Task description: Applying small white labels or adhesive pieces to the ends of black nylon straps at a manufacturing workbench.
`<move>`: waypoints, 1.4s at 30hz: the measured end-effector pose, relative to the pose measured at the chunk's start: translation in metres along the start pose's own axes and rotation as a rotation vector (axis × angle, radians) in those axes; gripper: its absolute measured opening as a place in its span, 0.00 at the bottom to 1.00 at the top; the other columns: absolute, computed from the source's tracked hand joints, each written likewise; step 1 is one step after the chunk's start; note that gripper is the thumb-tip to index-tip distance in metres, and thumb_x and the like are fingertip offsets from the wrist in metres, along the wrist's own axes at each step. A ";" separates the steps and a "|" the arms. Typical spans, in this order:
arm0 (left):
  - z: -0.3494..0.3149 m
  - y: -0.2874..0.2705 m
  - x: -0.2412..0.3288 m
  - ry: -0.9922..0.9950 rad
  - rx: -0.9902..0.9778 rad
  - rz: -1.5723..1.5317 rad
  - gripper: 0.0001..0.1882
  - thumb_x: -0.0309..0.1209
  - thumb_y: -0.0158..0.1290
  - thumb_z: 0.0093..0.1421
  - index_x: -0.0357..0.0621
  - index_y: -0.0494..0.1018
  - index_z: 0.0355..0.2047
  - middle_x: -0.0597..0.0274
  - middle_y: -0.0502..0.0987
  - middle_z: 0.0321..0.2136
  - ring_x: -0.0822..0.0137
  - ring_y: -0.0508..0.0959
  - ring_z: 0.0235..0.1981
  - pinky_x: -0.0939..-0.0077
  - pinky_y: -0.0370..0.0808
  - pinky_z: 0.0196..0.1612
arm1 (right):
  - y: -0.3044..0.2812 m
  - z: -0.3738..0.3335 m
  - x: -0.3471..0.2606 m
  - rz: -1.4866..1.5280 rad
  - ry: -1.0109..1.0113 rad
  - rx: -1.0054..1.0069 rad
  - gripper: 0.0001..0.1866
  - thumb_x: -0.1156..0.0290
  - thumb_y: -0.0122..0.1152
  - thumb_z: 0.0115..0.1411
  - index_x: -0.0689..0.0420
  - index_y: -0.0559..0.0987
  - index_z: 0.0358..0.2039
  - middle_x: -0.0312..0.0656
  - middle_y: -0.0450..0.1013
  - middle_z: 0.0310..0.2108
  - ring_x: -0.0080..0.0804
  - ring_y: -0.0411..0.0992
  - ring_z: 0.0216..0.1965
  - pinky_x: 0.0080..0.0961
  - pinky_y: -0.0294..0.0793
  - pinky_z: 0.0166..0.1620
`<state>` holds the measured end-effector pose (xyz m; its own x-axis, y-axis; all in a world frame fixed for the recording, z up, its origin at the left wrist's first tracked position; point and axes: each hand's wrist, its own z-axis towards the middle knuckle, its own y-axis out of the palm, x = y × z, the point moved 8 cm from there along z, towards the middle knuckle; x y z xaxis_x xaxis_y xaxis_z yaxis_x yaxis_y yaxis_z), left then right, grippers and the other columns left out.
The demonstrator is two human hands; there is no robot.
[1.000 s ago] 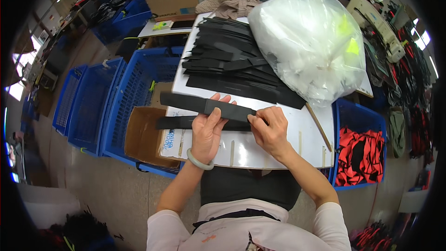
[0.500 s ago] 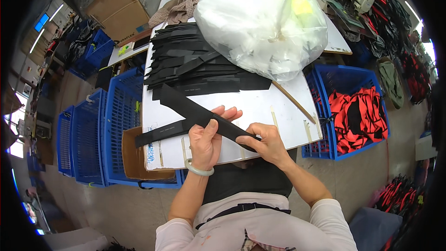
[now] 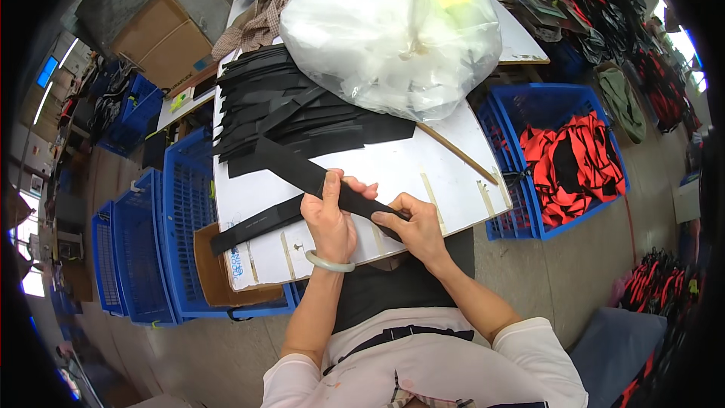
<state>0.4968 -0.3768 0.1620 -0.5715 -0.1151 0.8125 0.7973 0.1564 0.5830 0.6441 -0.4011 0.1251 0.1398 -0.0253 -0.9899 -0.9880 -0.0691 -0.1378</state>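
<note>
**Black strip [image 3: 293,168] gripped at two places over a white tabletop [image 3: 396,166]**

From where I stand, both hands are on the same piece. The left hand [image 3: 331,219] has the strip near its middle, thumb pressed on top and fingers passing underneath, their tips loosely extended on the far side. The right hand [image 3: 417,230] is closed more tightly, pinching the end nearest the person's body between thumb and curled fingers. The strip slants away to the upper left, its far end in front of a broad pile of black strips [image 3: 276,102]; I can't tell whether it touches them. A pale bracelet [image 3: 330,262] circles the left wrist.

A second strip [image 3: 260,224] lies on the tabletop to the left, one end at the edge beside an open cardboard box [image 3: 211,264], the other disappearing behind the left hand. Beyond the work sits a bulging clear plastic bag [image 3: 385,38] with white and some yellow contents, up against the pile. A wooden stick [image 3: 458,154] lies aslant to the right. Next to the pile, toward the back, is a crumpled checked cloth [image 3: 266,19]. Off the right side stands a blue basket [image 3: 545,91] containing red and black pieces [image 3: 570,168].
</note>
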 end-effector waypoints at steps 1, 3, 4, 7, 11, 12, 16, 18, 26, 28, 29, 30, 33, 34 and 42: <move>0.002 0.003 -0.003 -0.022 -0.019 -0.070 0.13 0.34 0.46 0.68 0.33 0.66 0.37 0.55 0.73 0.22 0.66 0.75 0.21 0.64 0.80 0.36 | 0.001 0.001 0.000 -0.002 0.000 0.010 0.10 0.70 0.69 0.53 0.64 0.78 0.26 0.32 0.71 0.17 0.14 0.63 0.20 0.17 0.60 0.22; 0.007 -0.002 -0.007 -0.056 0.054 -0.049 0.14 0.36 0.44 0.69 0.36 0.65 0.35 0.62 0.66 0.18 0.68 0.69 0.19 0.64 0.79 0.35 | 0.002 0.003 -0.005 -0.073 -0.073 0.068 0.11 0.69 0.68 0.53 0.64 0.78 0.25 0.39 0.69 0.12 0.20 0.62 0.14 0.21 0.60 0.19; 0.010 -0.005 -0.011 -0.083 0.035 -0.121 0.14 0.37 0.43 0.70 0.37 0.65 0.35 0.62 0.66 0.19 0.67 0.69 0.20 0.63 0.78 0.36 | 0.001 0.005 -0.005 -0.074 -0.073 0.071 0.11 0.69 0.68 0.53 0.64 0.78 0.25 0.39 0.69 0.12 0.20 0.62 0.14 0.21 0.60 0.19; 0.017 -0.006 -0.020 -0.158 0.000 -0.254 0.13 0.38 0.42 0.70 0.38 0.65 0.36 0.61 0.66 0.22 0.66 0.69 0.24 0.61 0.76 0.40 | 0.001 0.015 -0.006 -0.198 -0.102 0.069 0.09 0.70 0.67 0.54 0.63 0.78 0.27 0.44 0.72 0.16 0.29 0.68 0.15 0.24 0.66 0.22; 0.023 -0.010 -0.032 -0.296 0.002 -0.427 0.12 0.37 0.41 0.70 0.40 0.65 0.37 0.60 0.67 0.26 0.64 0.69 0.30 0.58 0.71 0.48 | -0.005 0.011 -0.035 -0.311 -0.448 0.223 0.14 0.69 0.69 0.51 0.63 0.77 0.34 0.48 0.75 0.27 0.42 0.76 0.26 0.31 0.74 0.30; 0.024 -0.008 -0.031 -0.297 -0.003 -0.428 0.12 0.37 0.41 0.70 0.40 0.65 0.37 0.60 0.67 0.26 0.64 0.69 0.30 0.58 0.71 0.48 | -0.003 0.010 -0.040 -0.342 -0.498 0.199 0.17 0.68 0.71 0.49 0.63 0.76 0.37 0.48 0.75 0.31 0.45 0.77 0.30 0.33 0.76 0.32; 0.021 0.001 -0.030 -0.354 0.083 -0.465 0.12 0.35 0.44 0.69 0.38 0.66 0.42 0.57 0.71 0.30 0.62 0.72 0.33 0.59 0.71 0.50 | -0.005 0.009 -0.044 -0.416 -0.548 0.148 0.19 0.71 0.74 0.46 0.65 0.76 0.35 0.46 0.76 0.30 0.34 0.77 0.29 0.25 0.76 0.33; 0.021 0.005 -0.034 -0.357 0.052 -0.482 0.12 0.35 0.45 0.68 0.37 0.66 0.44 0.56 0.72 0.31 0.61 0.73 0.35 0.60 0.71 0.50 | -0.010 0.015 -0.030 -0.271 -0.385 0.093 0.18 0.72 0.74 0.46 0.65 0.76 0.34 0.44 0.77 0.30 0.28 0.76 0.29 0.23 0.75 0.33; 0.013 0.003 -0.044 -0.233 0.048 -0.125 0.15 0.37 0.57 0.61 0.42 0.64 0.28 0.62 0.68 0.14 0.67 0.73 0.15 0.62 0.81 0.33 | 0.000 0.011 -0.021 0.095 -0.255 0.067 0.11 0.74 0.72 0.49 0.63 0.78 0.29 0.38 0.78 0.29 0.16 0.72 0.31 0.18 0.74 0.35; 0.019 -0.007 -0.036 -0.193 0.156 -0.098 0.17 0.41 0.56 0.62 0.44 0.64 0.24 0.65 0.65 0.11 0.68 0.69 0.10 0.63 0.80 0.29 | -0.008 0.022 -0.032 -0.015 -0.291 -0.007 0.10 0.73 0.71 0.50 0.63 0.79 0.30 0.40 0.78 0.29 0.20 0.73 0.29 0.20 0.74 0.34; 0.023 -0.015 -0.028 -0.152 0.195 -0.064 0.20 0.43 0.55 0.62 0.46 0.65 0.19 0.66 0.64 0.10 0.69 0.68 0.10 0.63 0.78 0.28 | -0.009 0.033 -0.040 -0.123 -0.323 -0.080 0.09 0.73 0.69 0.52 0.63 0.80 0.30 0.42 0.78 0.28 0.23 0.74 0.28 0.22 0.74 0.33; 0.026 -0.024 -0.024 -0.162 0.216 -0.088 0.21 0.43 0.54 0.63 0.47 0.65 0.18 0.66 0.63 0.09 0.69 0.68 0.10 0.64 0.78 0.29 | -0.029 0.051 -0.043 -0.147 -0.398 0.111 0.07 0.71 0.66 0.54 0.62 0.81 0.29 0.43 0.77 0.27 0.27 0.74 0.24 0.24 0.73 0.31; 0.019 -0.034 -0.023 -0.197 0.170 -0.078 0.21 0.42 0.50 0.65 0.49 0.63 0.17 0.66 0.61 0.07 0.69 0.65 0.08 0.65 0.76 0.29 | -0.077 0.123 -0.053 -0.221 -0.333 0.456 0.06 0.73 0.62 0.54 0.64 0.80 0.26 0.51 0.75 0.23 0.43 0.76 0.26 0.34 0.72 0.31; 0.014 -0.024 -0.027 -0.227 0.142 -0.092 0.20 0.41 0.50 0.65 0.49 0.63 0.17 0.66 0.61 0.07 0.69 0.65 0.08 0.65 0.76 0.29 | -0.085 0.145 -0.053 -0.428 -0.402 0.496 0.11 0.68 0.64 0.54 0.64 0.80 0.32 0.49 0.77 0.24 0.38 0.76 0.24 0.31 0.74 0.31; -0.013 -0.020 -0.042 -0.316 0.082 -0.175 0.17 0.39 0.49 0.66 0.49 0.63 0.21 0.64 0.63 0.08 0.66 0.67 0.09 0.64 0.76 0.29 | -0.065 0.188 -0.028 -0.735 -0.205 0.772 0.16 0.65 0.69 0.49 0.61 0.74 0.31 0.49 0.73 0.31 0.51 0.75 0.32 0.44 0.73 0.33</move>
<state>0.5078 -0.3880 0.1159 -0.7401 0.1591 0.6534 0.6709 0.2410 0.7013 0.6925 -0.2083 0.1553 0.7713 -0.0619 -0.6335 -0.4514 0.6484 -0.6130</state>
